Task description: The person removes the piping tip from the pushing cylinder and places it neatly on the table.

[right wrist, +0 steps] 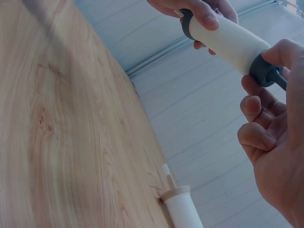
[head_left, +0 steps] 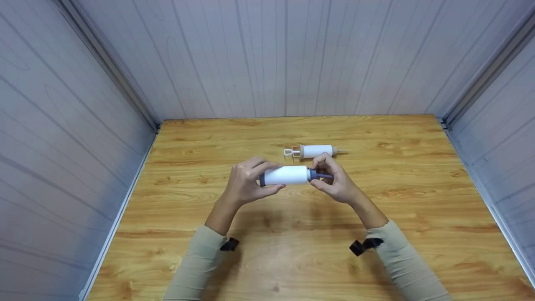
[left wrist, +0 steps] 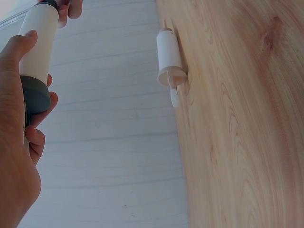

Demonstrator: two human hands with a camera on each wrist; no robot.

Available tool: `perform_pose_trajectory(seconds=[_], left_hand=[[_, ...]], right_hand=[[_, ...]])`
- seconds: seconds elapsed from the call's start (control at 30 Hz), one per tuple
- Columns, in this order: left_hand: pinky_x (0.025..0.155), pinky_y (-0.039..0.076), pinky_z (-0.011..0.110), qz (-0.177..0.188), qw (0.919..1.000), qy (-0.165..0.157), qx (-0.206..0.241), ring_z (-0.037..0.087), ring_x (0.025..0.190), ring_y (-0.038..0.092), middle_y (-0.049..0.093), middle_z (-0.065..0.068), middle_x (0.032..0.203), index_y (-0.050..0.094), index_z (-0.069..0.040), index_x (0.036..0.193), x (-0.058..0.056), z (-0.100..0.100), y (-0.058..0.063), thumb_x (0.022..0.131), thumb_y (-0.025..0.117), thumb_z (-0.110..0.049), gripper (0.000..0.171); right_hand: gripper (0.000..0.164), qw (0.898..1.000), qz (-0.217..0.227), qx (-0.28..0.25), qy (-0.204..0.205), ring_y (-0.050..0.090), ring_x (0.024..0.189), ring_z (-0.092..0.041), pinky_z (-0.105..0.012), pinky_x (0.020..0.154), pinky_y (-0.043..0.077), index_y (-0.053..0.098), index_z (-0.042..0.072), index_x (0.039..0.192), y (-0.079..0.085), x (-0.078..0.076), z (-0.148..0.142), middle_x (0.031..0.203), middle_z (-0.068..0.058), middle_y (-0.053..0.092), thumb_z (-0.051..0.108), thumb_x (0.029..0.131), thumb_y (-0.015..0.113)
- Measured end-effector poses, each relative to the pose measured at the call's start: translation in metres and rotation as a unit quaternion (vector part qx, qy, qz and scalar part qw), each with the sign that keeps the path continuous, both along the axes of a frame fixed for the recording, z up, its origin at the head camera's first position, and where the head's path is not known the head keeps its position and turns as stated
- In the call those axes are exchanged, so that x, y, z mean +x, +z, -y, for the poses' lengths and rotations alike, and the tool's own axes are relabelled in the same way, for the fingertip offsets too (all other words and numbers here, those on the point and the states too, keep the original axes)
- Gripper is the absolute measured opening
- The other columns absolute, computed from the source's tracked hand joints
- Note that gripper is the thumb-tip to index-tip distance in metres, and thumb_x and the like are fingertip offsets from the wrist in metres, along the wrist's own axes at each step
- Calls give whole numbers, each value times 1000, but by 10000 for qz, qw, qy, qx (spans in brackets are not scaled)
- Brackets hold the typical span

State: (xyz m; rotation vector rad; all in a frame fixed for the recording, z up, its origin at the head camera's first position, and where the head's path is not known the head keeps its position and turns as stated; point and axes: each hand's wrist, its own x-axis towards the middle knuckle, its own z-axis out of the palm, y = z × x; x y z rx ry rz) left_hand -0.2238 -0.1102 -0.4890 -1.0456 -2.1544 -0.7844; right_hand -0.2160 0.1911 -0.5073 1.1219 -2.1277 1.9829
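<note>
In the head view a white-barrelled syringe [head_left: 288,175] with dark grey ends is held level above the table. My left hand [head_left: 249,180] grips its barrel near the left end, thumb and fingers on opposite sides. My right hand [head_left: 335,180] pinches the grey collar [right wrist: 260,69] at the nozzle end, seen closely in the right wrist view. The thin grey nozzle [head_left: 324,176] points right, towards the right palm. The plunger end is largely hidden by the left hand. A second syringe [head_left: 317,151], white with beige ends, lies on the table just beyond the hands.
The wood-grain table [head_left: 175,209] is bounded by a pale panelled wall [head_left: 267,58] at the back and by panels on the left and right. The second syringe's looped white handle [head_left: 288,152] points left and its thin tip points right. Dark straps sit on both sleeves.
</note>
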Motion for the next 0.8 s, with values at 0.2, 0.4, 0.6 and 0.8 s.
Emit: perform_pose_trajectory(seconds=[0.2, 0.4, 0.6, 0.8], left_hand=[[66, 66, 37, -77, 10000, -9, 29, 23, 82, 79, 84, 7, 98, 86, -15, 114, 1, -1, 0, 79, 104, -33, 44], [66, 66, 36, -98, 10000, 16, -3, 23, 82, 80, 84, 7, 98, 86, -16, 115, 1, -1, 0, 78, 104, -32, 44], [66, 66, 37, -103, 9999, 38, -54, 23, 81, 79, 84, 7, 98, 86, -15, 115, 1, 0, 1, 78, 104, -34, 45], [67, 67, 37, -103, 9999, 25, -74, 22, 81, 79, 84, 7, 98, 86, -15, 115, 0, 0, 1, 78, 104, -34, 46]], right_hand=[[31, 10000, -51, -13, -64, 70, 98, -3, -18, 78, 61, 46, -12, 119, -1, 0, 0, 114, 12, 68, -21, 95, 63], [32, 9996, 156, 174, -185, 73, 106, -6, -22, 85, 64, 45, -11, 126, -1, 2, -2, 119, 4, 68, -13, 99, 62], [32, 9990, 300, 271, -214, 63, 85, -2, -18, 71, 51, 45, -11, 130, 0, 1, 0, 114, 4, 69, -9, 101, 59], [28, 9995, 264, 134, -101, 64, 84, -1, -17, 68, 50, 45, -12, 126, 1, 1, 1, 110, 8, 70, -12, 101, 60]])
